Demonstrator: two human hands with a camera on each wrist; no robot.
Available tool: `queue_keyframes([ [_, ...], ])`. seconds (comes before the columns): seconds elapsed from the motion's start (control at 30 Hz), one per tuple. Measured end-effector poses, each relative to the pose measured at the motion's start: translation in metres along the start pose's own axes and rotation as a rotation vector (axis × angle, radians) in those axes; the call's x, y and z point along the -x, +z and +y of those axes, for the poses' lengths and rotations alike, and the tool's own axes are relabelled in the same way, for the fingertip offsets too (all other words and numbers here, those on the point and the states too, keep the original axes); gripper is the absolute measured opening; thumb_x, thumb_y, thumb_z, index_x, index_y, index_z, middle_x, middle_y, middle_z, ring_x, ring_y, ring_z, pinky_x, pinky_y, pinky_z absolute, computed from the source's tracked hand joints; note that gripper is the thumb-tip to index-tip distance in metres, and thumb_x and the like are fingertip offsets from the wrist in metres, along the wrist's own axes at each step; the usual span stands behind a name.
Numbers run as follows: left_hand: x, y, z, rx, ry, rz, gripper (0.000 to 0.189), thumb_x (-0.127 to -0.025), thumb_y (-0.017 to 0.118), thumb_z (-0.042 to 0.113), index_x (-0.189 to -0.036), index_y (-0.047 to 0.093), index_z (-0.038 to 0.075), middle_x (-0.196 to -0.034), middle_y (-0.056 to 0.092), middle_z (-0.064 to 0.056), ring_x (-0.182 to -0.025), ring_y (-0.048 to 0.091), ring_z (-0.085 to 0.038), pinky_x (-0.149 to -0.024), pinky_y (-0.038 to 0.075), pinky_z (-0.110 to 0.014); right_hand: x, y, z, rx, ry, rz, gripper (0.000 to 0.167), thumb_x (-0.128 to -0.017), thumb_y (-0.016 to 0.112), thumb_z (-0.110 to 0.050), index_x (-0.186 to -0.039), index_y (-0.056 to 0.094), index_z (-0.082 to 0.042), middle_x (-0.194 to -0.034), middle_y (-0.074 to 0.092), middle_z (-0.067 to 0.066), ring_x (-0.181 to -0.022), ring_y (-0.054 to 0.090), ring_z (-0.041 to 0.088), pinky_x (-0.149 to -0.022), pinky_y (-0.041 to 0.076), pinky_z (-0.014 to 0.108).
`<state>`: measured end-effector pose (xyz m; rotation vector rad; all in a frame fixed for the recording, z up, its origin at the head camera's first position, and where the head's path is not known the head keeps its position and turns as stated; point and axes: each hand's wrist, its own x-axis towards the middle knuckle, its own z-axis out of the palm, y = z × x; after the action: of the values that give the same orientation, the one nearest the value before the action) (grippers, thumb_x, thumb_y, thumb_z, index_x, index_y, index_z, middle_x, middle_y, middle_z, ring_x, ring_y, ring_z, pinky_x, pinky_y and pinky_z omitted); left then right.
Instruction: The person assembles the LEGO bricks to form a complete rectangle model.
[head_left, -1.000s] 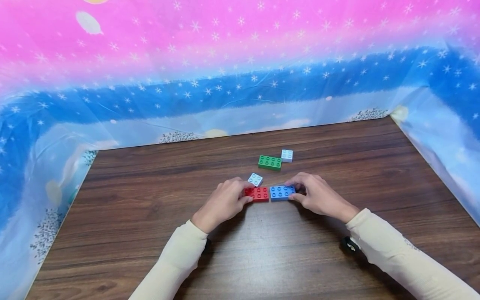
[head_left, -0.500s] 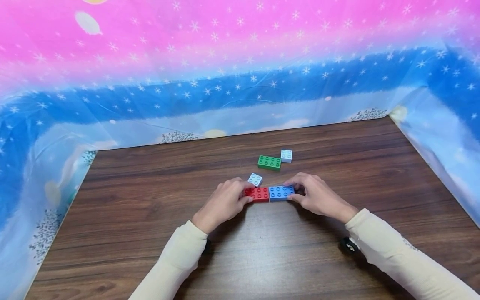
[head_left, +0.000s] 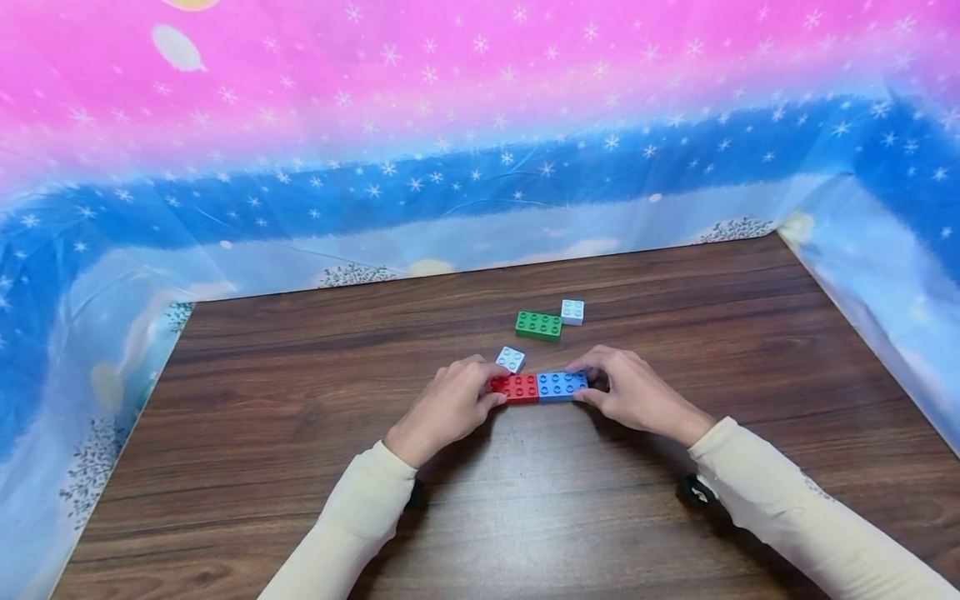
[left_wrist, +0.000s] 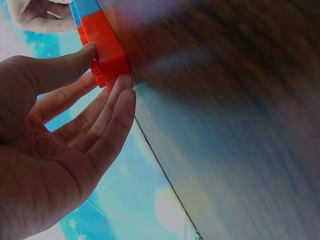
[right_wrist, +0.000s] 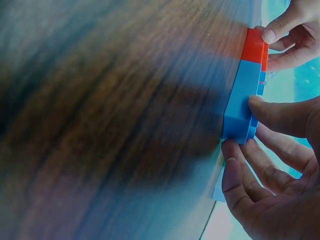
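A red building brick (head_left: 522, 388) and a blue building brick (head_left: 558, 384) lie end to end on the wooden table, studs up, their short ends together. My left hand (head_left: 446, 406) pinches the red brick at its left end, thumb on the near side. At the blue brick's right end, my right hand (head_left: 636, 387) pinches it between thumb and fingers. In the left wrist view the thumb presses the side of the red brick (left_wrist: 106, 47). The right wrist view has the thumb on the side of the blue brick (right_wrist: 241, 102).
Just behind the red brick lies a small white brick (head_left: 511, 359), tilted to the row. Farther back a green brick (head_left: 538, 326) sits beside another white brick (head_left: 573, 312). A patterned cloth (head_left: 480, 192) hangs along the table's far edge.
The blue brick has slid left in my right hand, and the narrow gap between it and the red brick has closed. My left hand stays nearly still on the red brick.
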<state>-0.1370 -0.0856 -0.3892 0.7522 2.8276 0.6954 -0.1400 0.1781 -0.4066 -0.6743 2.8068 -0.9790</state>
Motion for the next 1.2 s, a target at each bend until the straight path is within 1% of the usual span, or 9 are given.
queue_keyframes([
  [0.13, 0.000, 0.000, 0.000, -0.002, 0.005, 0.009, 0.032, -0.093, 0.076, 0.014, -0.125, 0.072, 0.007, -0.100, 0.066, -0.006, -0.072, 0.053, -0.014, -0.065, 0.048, -0.029, 0.000, 0.000, 0.000, 0.003, -0.002, 0.000, 0.031, -0.089, 0.079, -0.008, -0.119, 0.074, -0.005, -0.105, 0.068, 0.005, -0.086, 0.059, 0.017, -0.074, 0.048, 0.035],
  [0.27, 0.002, -0.001, -0.001, 0.012, 0.006, 0.026, 0.033, -0.093, 0.076, 0.015, -0.124, 0.072, 0.007, -0.100, 0.066, -0.006, -0.073, 0.054, -0.015, -0.065, 0.048, -0.031, 0.000, 0.000, 0.001, -0.008, -0.008, 0.012, 0.031, -0.090, 0.079, -0.015, -0.120, 0.074, -0.005, -0.104, 0.068, 0.004, -0.087, 0.060, 0.016, -0.075, 0.049, 0.036],
  [0.37, 0.004, -0.004, -0.001, 0.036, -0.005, 0.041, 0.033, -0.093, 0.076, 0.015, -0.124, 0.072, 0.006, -0.106, 0.068, -0.008, -0.080, 0.063, -0.016, -0.072, 0.053, -0.035, -0.001, -0.001, 0.001, -0.030, -0.001, 0.025, 0.031, -0.093, 0.077, -0.020, -0.119, 0.073, -0.005, -0.103, 0.068, 0.003, -0.087, 0.061, 0.015, -0.076, 0.051, 0.037],
  [0.43, 0.006, -0.007, -0.001, 0.056, -0.015, 0.052, 0.033, -0.093, 0.076, 0.014, -0.124, 0.072, 0.005, -0.113, 0.068, -0.010, -0.087, 0.068, -0.017, -0.079, 0.055, -0.039, -0.002, -0.002, 0.002, -0.045, 0.002, 0.032, 0.030, -0.095, 0.074, -0.022, -0.119, 0.073, -0.004, -0.103, 0.069, 0.004, -0.087, 0.062, 0.015, -0.077, 0.052, 0.037],
  [0.53, 0.007, -0.011, -0.002, 0.069, -0.028, 0.069, 0.033, -0.094, 0.075, 0.015, -0.125, 0.071, 0.004, -0.116, 0.069, -0.012, -0.093, 0.072, -0.019, -0.084, 0.056, -0.042, -0.005, -0.005, 0.002, -0.068, 0.011, 0.039, 0.031, -0.097, 0.072, -0.022, -0.120, 0.071, -0.001, -0.103, 0.071, 0.005, -0.090, 0.064, 0.016, -0.079, 0.054, 0.039],
  [0.7, 0.008, -0.017, -0.006, 0.072, -0.053, 0.095, 0.030, -0.096, 0.073, 0.017, -0.124, 0.072, 0.007, -0.112, 0.071, -0.010, -0.091, 0.070, -0.019, -0.080, 0.055, -0.041, -0.013, -0.008, 0.005, -0.112, 0.041, 0.042, 0.031, -0.096, 0.072, -0.019, -0.119, 0.070, 0.001, -0.107, 0.072, 0.008, -0.095, 0.067, 0.019, -0.084, 0.054, 0.042],
  [0.83, 0.009, -0.021, -0.009, 0.074, -0.064, 0.108, 0.029, -0.097, 0.072, 0.018, -0.124, 0.072, 0.009, -0.111, 0.071, -0.008, -0.091, 0.068, -0.019, -0.079, 0.055, -0.041, -0.021, -0.010, 0.007, -0.130, 0.083, 0.042, 0.031, -0.095, 0.073, -0.019, -0.120, 0.070, 0.000, -0.106, 0.072, 0.009, -0.094, 0.066, 0.021, -0.085, 0.054, 0.043],
  [1.07, 0.012, -0.026, -0.011, 0.067, -0.067, 0.105, 0.031, -0.098, 0.071, 0.021, -0.125, 0.071, 0.008, -0.114, 0.071, -0.009, -0.089, 0.065, -0.020, -0.078, 0.053, -0.042, -0.037, -0.011, 0.012, -0.174, 0.157, 0.044, 0.035, -0.093, 0.075, -0.018, -0.123, 0.069, -0.001, -0.106, 0.071, 0.010, -0.096, 0.066, 0.024, -0.086, 0.054, 0.043],
  [1.2, 0.013, -0.027, -0.011, 0.073, -0.072, 0.101, 0.031, -0.098, 0.070, 0.022, -0.126, 0.071, 0.008, -0.114, 0.071, -0.009, -0.091, 0.066, -0.020, -0.079, 0.054, -0.042, -0.044, -0.013, 0.013, -0.201, 0.177, 0.043, 0.038, -0.093, 0.076, -0.017, -0.125, 0.067, 0.000, -0.109, 0.071, 0.013, -0.099, 0.066, 0.025, -0.085, 0.054, 0.043],
])
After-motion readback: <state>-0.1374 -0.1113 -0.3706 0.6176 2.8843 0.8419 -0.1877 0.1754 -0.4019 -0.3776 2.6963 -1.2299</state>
